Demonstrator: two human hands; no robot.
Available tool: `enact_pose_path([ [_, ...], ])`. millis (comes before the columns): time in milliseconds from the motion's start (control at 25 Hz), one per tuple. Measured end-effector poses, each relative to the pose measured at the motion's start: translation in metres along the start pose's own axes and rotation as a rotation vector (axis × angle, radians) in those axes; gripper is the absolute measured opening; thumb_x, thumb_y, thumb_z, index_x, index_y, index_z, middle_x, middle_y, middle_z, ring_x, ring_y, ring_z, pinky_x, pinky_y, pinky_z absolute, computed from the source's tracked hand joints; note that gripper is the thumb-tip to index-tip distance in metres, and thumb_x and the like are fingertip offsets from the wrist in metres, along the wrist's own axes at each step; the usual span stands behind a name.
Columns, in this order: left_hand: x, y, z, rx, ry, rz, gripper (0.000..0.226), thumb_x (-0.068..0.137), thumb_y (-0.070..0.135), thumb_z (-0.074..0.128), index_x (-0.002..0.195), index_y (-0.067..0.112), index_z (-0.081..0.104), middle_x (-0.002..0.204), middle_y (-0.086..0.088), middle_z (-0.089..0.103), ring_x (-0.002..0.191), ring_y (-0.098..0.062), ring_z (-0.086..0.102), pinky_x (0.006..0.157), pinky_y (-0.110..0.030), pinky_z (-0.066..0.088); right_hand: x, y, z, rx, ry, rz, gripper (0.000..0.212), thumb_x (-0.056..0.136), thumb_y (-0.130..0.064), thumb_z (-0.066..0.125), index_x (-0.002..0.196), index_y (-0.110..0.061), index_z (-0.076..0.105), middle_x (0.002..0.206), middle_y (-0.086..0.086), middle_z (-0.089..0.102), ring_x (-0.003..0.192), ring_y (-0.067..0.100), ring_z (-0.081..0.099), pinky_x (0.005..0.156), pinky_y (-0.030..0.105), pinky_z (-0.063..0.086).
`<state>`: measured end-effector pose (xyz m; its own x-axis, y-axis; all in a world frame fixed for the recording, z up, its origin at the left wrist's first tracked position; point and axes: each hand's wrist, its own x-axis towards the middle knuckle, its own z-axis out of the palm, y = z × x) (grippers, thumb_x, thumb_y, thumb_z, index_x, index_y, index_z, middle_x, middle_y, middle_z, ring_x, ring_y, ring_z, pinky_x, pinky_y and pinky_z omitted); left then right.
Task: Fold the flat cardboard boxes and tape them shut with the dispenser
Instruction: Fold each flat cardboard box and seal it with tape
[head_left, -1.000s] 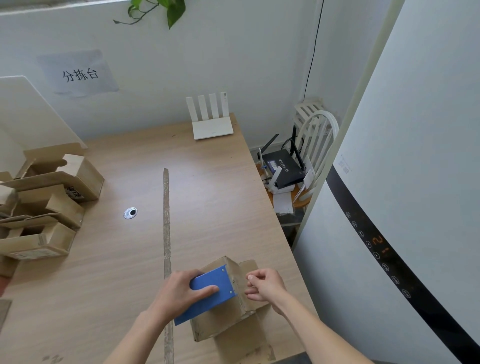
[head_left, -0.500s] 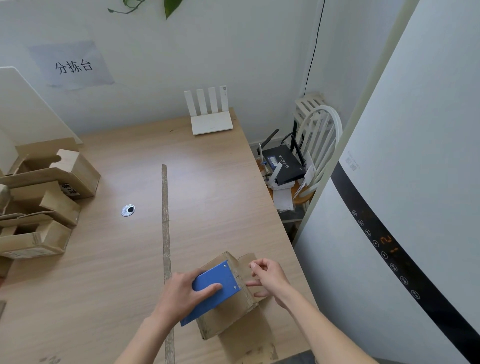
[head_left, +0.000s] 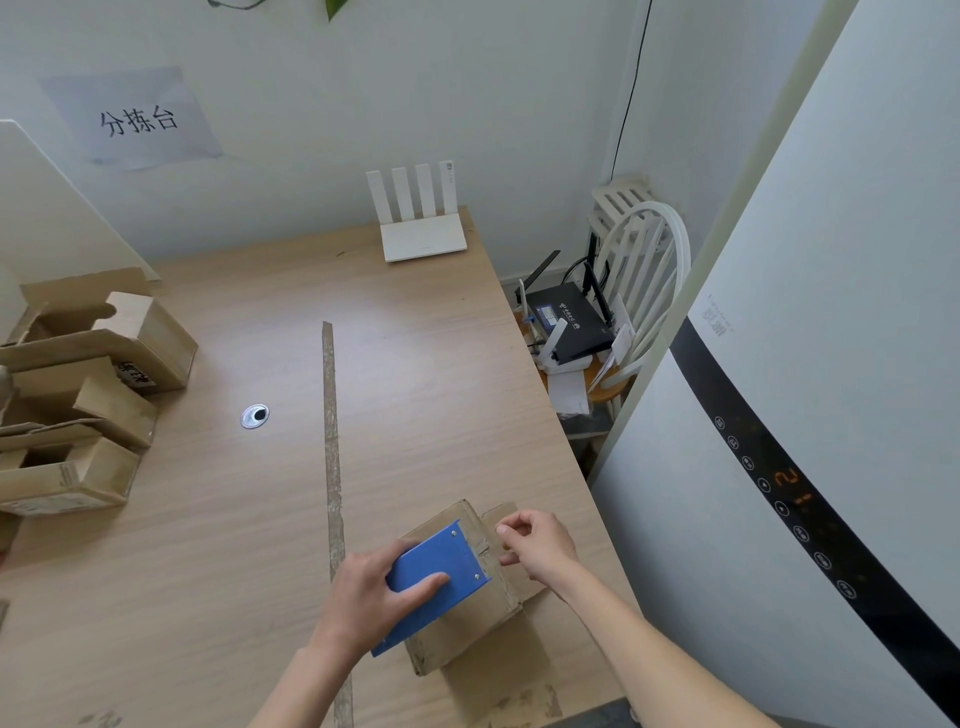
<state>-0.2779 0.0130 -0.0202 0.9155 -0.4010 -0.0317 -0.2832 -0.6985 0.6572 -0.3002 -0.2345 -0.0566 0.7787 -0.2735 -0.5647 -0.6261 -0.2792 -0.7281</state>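
A small folded cardboard box (head_left: 470, 631) lies near the table's front right edge, on a flat piece of cardboard (head_left: 498, 693). My left hand (head_left: 371, 597) grips a blue tape dispenser (head_left: 441, 569) and holds it flat on the box top. My right hand (head_left: 543, 545) hovers at the box's right edge over a side flap (head_left: 498, 514). Its fingers are loosely curled, thumb and forefinger a little apart, with nothing visible between them. No tape can be made out.
Several folded open cardboard boxes (head_left: 88, 395) are piled at the table's left edge. A white router (head_left: 421, 234) stands at the back and a metal cable grommet (head_left: 254, 415) sits in the tabletop. A tall white appliance (head_left: 810, 415) stands close on the right, beside a white chair (head_left: 644, 291) holding a black router.
My right hand's thumb and forefinger have come off the box's right edge and parted slightly. The box and dispenser shifted a little to the right under my left hand.
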Motion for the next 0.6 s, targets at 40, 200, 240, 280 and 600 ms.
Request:
enact_pose_path([
  [40, 0.0, 0.0, 0.001, 0.004, 0.003, 0.006, 0.051, 0.073, 0.077, 0.061, 0.105, 0.039, 0.071, 0.077, 0.026, 0.066, 0.069, -0.002, 0.064, 0.056, -0.02, 0.05, 0.002, 0.001, 0.003, -0.061, 0.011, -0.014, 0.007, 0.097, -0.035, 0.065, 0.094, -0.03, 0.069, 0.092, -0.012, 0.073, 0.068, 0.001, 0.073, 0.071, 0.025, 0.054],
  [200, 0.003, -0.001, 0.004, 0.014, 0.032, 0.022, 0.052, 0.073, 0.081, 0.058, 0.104, 0.041, 0.071, 0.078, 0.028, 0.065, 0.07, 0.0, 0.063, 0.056, -0.018, 0.049, 0.01, 0.008, 0.019, -0.244, 0.035, 0.013, 0.028, 0.093, -0.05, 0.065, 0.117, -0.036, 0.068, 0.115, -0.012, 0.072, 0.096, 0.011, 0.07, 0.09, 0.038, 0.058],
  [240, 0.003, 0.001, 0.005, 0.018, 0.037, 0.025, 0.051, 0.073, 0.08, 0.059, 0.103, 0.04, 0.071, 0.078, 0.028, 0.065, 0.07, 0.001, 0.063, 0.055, -0.017, 0.048, 0.01, 0.011, 0.019, -0.255, 0.047, 0.061, 0.051, 0.09, -0.055, 0.066, 0.136, -0.035, 0.057, 0.131, -0.008, 0.066, 0.107, 0.016, 0.068, 0.094, 0.038, 0.056],
  [280, 0.004, 0.002, 0.007, 0.02, 0.043, 0.025, 0.05, 0.073, 0.078, 0.061, 0.103, 0.039, 0.072, 0.078, 0.029, 0.065, 0.069, 0.002, 0.063, 0.055, -0.016, 0.047, 0.009, 0.015, 0.016, -0.243, 0.082, 0.116, 0.076, 0.086, -0.058, 0.069, 0.152, -0.033, 0.039, 0.143, -0.005, 0.058, 0.119, 0.022, 0.063, 0.098, 0.038, 0.052],
  [600, 0.011, 0.007, 0.009, 0.018, -0.008, -0.02, 0.052, 0.072, 0.074, 0.062, 0.108, 0.037, 0.073, 0.081, 0.027, 0.067, 0.074, 0.004, 0.063, 0.06, -0.013, 0.047, -0.001, 0.013, 0.026, -0.131, 0.135, -0.109, 0.018, 0.088, -0.048, 0.073, 0.094, -0.031, 0.072, 0.09, -0.017, 0.07, 0.086, 0.003, 0.065, 0.078, 0.028, 0.058],
])
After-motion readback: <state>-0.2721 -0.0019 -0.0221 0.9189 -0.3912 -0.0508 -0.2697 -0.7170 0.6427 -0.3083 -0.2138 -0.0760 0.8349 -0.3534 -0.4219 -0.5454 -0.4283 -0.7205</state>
